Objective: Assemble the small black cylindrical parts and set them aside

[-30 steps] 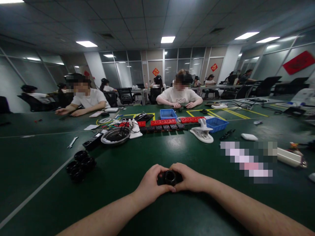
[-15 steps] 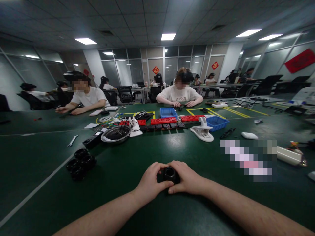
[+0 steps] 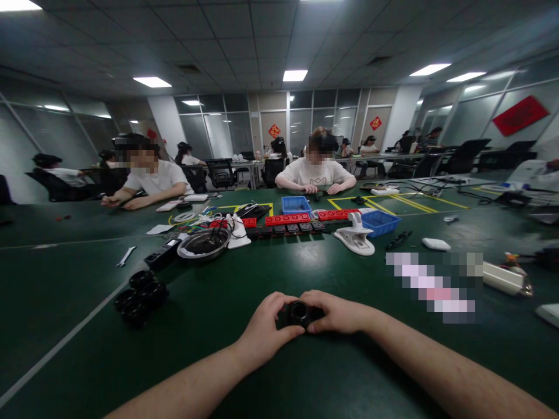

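Observation:
Just in front of me, both hands surround a glossy black, hollow round part (image 3: pixel 299 312) with a wide opening facing up. My left hand (image 3: pixel 267 323) curls around its left side, thumb in front and fingers behind. On the other side, my right hand (image 3: pixel 338 312) grips it with the thumb near the front and the fingers at the back. The part appears to rest on or just above the green table; its underside is hidden. To the left, several similar black round parts (image 3: pixel 140 297) stand in a tight cluster.
Beyond my hands lie a metal bowl (image 3: pixel 204 243), red strips (image 3: pixel 288 219), a white clip base (image 3: pixel 356 237) and blue bins (image 3: pixel 379 223). A wrench (image 3: pixel 126 256) lies left, a cream cylinder (image 3: pixel 502 278) right. Two co-workers sit across the table (image 3: pixel 209 361).
My right hand's fingers and thumb have shifted slightly right, showing more of the black part. My left hand keeps its hold. The whole view has tilted up a little.

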`<state>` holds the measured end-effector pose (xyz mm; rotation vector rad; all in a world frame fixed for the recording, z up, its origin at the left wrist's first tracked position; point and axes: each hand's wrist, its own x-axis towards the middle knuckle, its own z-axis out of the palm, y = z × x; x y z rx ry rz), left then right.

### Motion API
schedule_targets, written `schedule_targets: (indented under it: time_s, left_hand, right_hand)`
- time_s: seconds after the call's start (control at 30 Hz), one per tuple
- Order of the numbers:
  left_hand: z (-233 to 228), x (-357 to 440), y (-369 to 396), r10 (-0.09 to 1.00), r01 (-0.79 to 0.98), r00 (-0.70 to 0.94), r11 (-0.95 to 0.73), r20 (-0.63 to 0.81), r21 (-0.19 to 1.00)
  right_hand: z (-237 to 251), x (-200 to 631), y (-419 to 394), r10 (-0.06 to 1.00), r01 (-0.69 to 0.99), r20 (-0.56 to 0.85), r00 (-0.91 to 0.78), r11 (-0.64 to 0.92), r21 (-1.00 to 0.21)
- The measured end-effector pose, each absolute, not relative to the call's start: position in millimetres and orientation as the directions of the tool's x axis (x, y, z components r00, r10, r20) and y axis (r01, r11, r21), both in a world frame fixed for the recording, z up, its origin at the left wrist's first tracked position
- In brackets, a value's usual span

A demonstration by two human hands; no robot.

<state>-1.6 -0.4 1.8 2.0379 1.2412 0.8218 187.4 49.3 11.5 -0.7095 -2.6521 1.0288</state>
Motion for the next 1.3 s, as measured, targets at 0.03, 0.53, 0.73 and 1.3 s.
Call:
schedule_targets:
  time_s: [0.03,0.53,0.73,1.3]
  left_hand:
    - [2,-2,0,0.911,0.532,0.367,-0.372,0.188,0.761]
    - [0,-1,-1,0.95,0.599,0.275,-0.291,0.15,0.746]
    - [-3,-2,1,0.954,0.602,0.242,-0.293,0.18,0.743]
    - [5,-3,1,0.92,0.52,0.371,-0.316,0.124,0.793]
  right_hand:
    - [11,187,49,0.506,0.362,0.021,-0.862,0.644,-0.674]
    - [5,169,29,0.776,0.695,0.035,-0.629,0.582,-0.422]
    - [3,166,25,0.786,0.702,0.145,-0.601,0.606,-0.373]
    - [11,182,45,0.587,0.415,0.039,-0.809,0.616,-0.669]
